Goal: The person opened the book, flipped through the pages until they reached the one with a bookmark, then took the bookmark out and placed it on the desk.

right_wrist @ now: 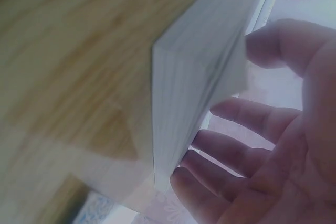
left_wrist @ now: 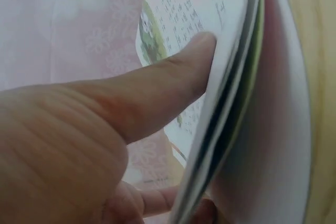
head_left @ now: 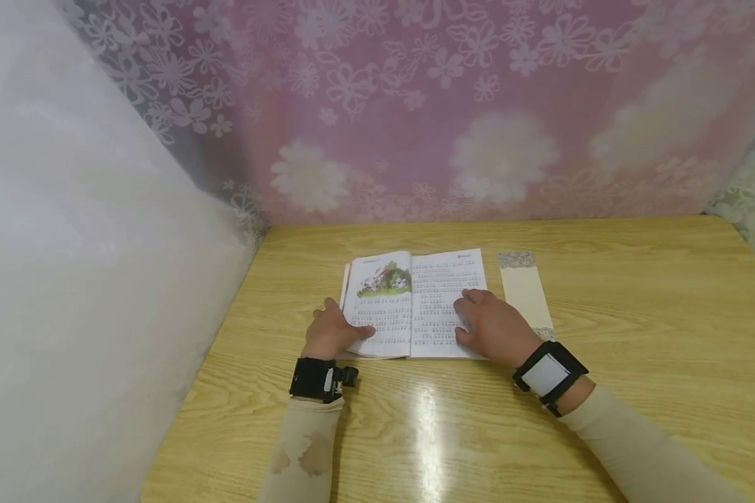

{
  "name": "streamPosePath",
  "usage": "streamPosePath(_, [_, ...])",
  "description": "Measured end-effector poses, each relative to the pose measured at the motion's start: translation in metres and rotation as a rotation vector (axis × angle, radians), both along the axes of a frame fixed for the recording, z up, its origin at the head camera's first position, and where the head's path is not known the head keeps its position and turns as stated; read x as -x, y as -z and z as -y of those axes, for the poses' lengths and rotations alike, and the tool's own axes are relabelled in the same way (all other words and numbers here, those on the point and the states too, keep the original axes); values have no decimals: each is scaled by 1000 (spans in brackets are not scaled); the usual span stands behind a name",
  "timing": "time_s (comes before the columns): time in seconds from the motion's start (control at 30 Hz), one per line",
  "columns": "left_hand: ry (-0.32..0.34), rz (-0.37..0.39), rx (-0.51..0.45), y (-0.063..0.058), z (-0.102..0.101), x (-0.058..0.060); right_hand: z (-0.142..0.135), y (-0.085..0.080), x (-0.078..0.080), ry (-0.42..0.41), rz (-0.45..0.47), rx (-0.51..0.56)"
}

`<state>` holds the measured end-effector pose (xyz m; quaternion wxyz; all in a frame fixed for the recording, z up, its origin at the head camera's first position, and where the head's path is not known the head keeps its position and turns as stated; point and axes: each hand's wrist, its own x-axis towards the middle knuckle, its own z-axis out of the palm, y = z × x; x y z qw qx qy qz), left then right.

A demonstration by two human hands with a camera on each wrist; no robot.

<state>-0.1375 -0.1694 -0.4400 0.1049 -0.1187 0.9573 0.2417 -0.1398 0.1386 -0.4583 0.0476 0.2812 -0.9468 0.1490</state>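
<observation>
An open book (head_left: 439, 307) lies on the table, with a colour picture at the top of its left page and printed text on both pages. My left hand (head_left: 332, 331) grips the book's left edge; its thumb (left_wrist: 173, 72) lies on the page while other fingers reach behind the edge. At the right page's outer edge is my right hand (head_left: 502, 330). In the right wrist view its slightly bent, spread fingers (right_wrist: 231, 150) touch the edge of the page block (right_wrist: 184, 87), and a bit of paper stands out between thumb and index finger.
Just right of the book lies a cream strip of card (head_left: 523, 290) with patterned ends, partly behind the right hand. The wooden table (head_left: 654, 321) meets a pink flowered cloth (head_left: 384, 140) at the back and a whitish wall or sheet (head_left: 101, 244) on the left.
</observation>
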Motion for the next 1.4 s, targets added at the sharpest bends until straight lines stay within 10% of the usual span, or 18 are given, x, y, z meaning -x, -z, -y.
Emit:
streamPosePath(0.63, [-70,-12,-111,-3,-2,14,-2,0,-1,9,2,50])
streamPosePath(1.0, [170,-203,-534,-45,-17,1,-5,1,-2,13,27,60])
streamPosePath(1.2, [335,-76,-745,-69,-41,-2,-6,2,-2,-4,35,85])
streamPosePath(1.4, [409,11,-757,-67,-75,-1,-16,5,-2,-42,75,95])
